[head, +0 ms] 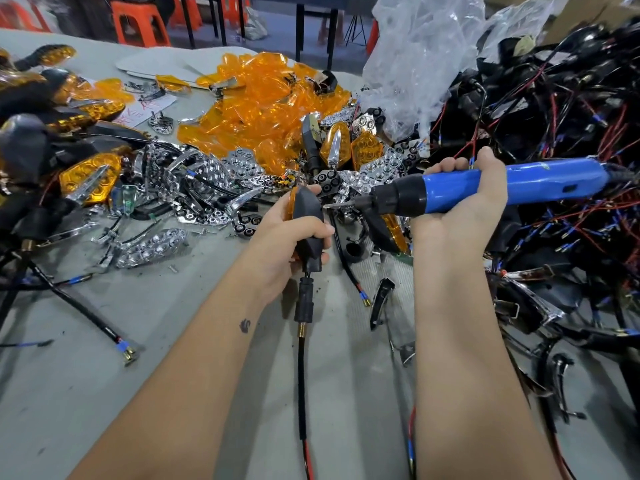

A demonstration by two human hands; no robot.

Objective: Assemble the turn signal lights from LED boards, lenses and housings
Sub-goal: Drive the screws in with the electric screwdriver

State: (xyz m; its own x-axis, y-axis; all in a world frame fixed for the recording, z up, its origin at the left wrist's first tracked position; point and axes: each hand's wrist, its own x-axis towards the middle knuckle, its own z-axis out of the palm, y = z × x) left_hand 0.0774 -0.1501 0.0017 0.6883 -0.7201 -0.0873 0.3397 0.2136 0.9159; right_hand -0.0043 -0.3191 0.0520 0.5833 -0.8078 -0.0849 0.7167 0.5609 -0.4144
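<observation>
My left hand grips a black turn signal housing with an amber lens edge showing on its left side; its stalk and black cable hang down toward me. My right hand holds a blue electric screwdriver lying horizontally, its bit touching the housing's back. Behind the hands lie a heap of loose amber lenses and several chrome reflectors.
Finished amber-and-black lights pile up at the left. A tangle of black housings with red and blue wires fills the right side, under a clear plastic bag. Loose cables cross the grey table. Orange stools stand beyond.
</observation>
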